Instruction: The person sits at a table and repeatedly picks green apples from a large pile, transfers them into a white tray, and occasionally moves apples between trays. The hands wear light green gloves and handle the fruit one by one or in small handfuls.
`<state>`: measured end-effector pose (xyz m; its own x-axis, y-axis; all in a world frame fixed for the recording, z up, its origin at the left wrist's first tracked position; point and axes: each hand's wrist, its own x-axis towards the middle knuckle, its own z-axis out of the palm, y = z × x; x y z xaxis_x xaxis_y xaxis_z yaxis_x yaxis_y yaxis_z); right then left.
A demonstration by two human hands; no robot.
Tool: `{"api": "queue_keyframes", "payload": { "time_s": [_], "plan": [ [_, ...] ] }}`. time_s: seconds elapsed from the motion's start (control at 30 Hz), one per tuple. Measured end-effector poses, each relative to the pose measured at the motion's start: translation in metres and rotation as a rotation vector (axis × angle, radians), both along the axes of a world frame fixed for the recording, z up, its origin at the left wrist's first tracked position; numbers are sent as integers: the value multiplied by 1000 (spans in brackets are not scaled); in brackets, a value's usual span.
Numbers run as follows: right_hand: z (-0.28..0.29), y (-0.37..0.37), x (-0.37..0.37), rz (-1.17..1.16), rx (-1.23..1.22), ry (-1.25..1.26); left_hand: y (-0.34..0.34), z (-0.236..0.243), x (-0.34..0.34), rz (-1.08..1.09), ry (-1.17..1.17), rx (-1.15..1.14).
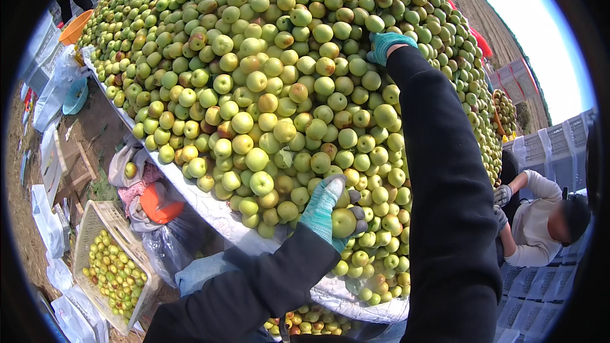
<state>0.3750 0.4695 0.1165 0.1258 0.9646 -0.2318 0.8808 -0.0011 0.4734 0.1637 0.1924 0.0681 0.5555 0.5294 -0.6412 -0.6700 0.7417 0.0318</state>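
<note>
A big heap of green jujubes point(254, 82), some blushed brown, lies on a white sheet point(219, 219). My left hand point(323, 208), in a teal glove with grey fingertips, is closed around one jujube point(344, 223) at the heap's near edge. Farther off and to the right, my right hand point(389, 46) reaches onto the heap in the same kind of glove. A jujube point(375, 23) lies right beside its fingers. Those fingers are mostly hidden, so whether they grip anything does not show.
At lower left stands a cream plastic crate point(147, 265) with jujubes inside. Below the sheet are more jujubes point(308, 321). A blue bowl point(75, 96) and an orange basin point(75, 27) sit at left. A gloved co-worker point(540, 216) is at right, near stacked crates point(559, 152).
</note>
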Motion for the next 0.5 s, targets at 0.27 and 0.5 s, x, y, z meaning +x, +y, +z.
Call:
{"api": "queue_keyframes", "payload": {
  "time_s": [0.27,0.5],
  "plan": [
    [-33,-120,65,-96,347,231,-8,-7,2,38,-103,31],
    [-15,-221,32,81,801,858,-16,1,5,-16,-64,97]
  ]
}}
